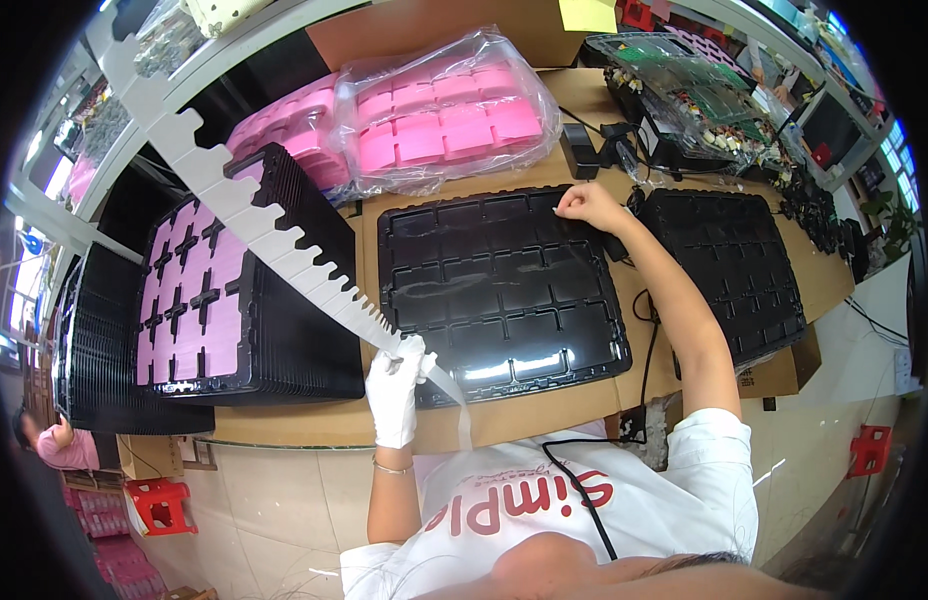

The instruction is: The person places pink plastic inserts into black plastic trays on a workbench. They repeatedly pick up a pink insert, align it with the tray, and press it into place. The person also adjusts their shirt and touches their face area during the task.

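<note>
My left hand [394, 400], in a white glove, is closed on a long white strip with a notched edge [276, 248]. The strip rises from my fingers toward the upper left, and a thin tail hangs below my hand. In front of me lies a black plastic tray [449, 290] with rows of shallow compartments and a glossy surface. Over its far right corner, my bare right hand [590, 208] has its fingertips pinched together. A small pale bit shows at those fingertips, too small to name.
Tall stacks of black trays [304, 330] stand at left, the inner one topped with pink pieces [189, 290]. Another black tray [724, 270] lies at right beside a dark cable. Behind are bagged pink foam pieces [444, 115], a black box [580, 150] and a tray of circuit boards [694, 95].
</note>
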{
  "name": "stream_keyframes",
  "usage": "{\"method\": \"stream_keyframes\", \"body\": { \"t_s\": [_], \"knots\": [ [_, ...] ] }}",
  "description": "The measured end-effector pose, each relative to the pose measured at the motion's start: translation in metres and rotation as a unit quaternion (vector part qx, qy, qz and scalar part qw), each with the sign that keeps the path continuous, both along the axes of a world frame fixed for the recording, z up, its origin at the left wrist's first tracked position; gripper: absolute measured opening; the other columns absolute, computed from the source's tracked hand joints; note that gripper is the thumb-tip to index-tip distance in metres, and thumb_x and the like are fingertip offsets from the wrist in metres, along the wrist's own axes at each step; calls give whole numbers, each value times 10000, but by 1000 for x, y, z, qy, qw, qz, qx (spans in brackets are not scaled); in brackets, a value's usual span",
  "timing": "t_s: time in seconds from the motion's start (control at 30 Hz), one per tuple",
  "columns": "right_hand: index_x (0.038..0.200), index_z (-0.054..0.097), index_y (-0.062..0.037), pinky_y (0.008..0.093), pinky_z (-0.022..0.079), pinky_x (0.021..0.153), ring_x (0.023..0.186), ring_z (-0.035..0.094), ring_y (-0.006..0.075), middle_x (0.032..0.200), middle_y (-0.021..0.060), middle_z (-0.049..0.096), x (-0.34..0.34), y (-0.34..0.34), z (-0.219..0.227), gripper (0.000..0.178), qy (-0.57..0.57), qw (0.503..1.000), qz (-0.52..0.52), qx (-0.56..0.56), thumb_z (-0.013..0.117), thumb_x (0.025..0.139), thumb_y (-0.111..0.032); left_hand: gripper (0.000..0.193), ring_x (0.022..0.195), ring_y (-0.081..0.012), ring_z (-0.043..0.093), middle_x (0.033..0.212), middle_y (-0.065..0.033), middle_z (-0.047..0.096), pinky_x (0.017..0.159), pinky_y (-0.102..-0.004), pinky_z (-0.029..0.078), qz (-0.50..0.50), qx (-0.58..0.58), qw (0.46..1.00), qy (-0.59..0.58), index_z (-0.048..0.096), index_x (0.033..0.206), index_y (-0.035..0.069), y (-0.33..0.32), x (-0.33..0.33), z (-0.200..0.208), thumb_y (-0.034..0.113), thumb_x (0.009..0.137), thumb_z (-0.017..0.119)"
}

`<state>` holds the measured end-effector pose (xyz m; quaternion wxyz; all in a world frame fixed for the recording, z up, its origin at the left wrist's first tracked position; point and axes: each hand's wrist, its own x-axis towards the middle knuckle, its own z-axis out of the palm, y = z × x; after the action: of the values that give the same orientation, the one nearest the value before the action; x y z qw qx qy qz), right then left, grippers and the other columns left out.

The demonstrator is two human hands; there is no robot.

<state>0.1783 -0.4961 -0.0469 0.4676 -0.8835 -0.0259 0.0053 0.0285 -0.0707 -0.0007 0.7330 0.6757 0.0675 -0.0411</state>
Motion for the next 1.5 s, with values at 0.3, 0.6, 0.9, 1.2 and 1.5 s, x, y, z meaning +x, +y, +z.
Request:
{"method": "stream_keyframes", "body": {
  "t_s": [0.3,0.6,0.9,1.2,1.5],
  "knots": [
    [832,657,-19,239,428,585,617,506,63,692,-19,592,19,-7,-18,133,-3,994,-105,-23,725,841,-133,244,758,-81,655,866,-41,681,633,-186,465,-16,7,1000,-1,656,1076,-3,0,2,-1,179,918,689],
    [819,666,-20,327,488,632,658,632,186,721,104,668,11,10,-12,153,-49,982,-155,-95,737,816,-156,225,726,-69,627,848,-34,662,607,-185,457,-12,13,1000,1,640,1063,6,-1,1,-1,174,919,683],
    [790,645,-3,385,493,649,694,652,296,735,168,658,22,-4,-2,172,-99,968,-34,-227,738,789,-147,264,769,-88,659,889,-44,681,627,-190,475,-26,9,1000,15,650,1093,-6,2,2,-3,184,915,692],
    [767,689,15,414,524,732,790,678,360,793,226,675,19,5,12,227,-35,970,-63,-232,780,758,-193,254,791,-102,673,902,-44,678,634,-195,484,-26,4,1000,7,647,1089,-8,2,1,-4,172,914,691],
    [778,695,3,414,523,716,781,673,365,787,208,677,24,1,-4,185,-93,961,-44,-257,756,767,-171,254,795,-106,677,921,-53,694,643,-200,480,-32,12,999,10,645,1094,-7,4,1,-5,174,920,685]
  ]
}}
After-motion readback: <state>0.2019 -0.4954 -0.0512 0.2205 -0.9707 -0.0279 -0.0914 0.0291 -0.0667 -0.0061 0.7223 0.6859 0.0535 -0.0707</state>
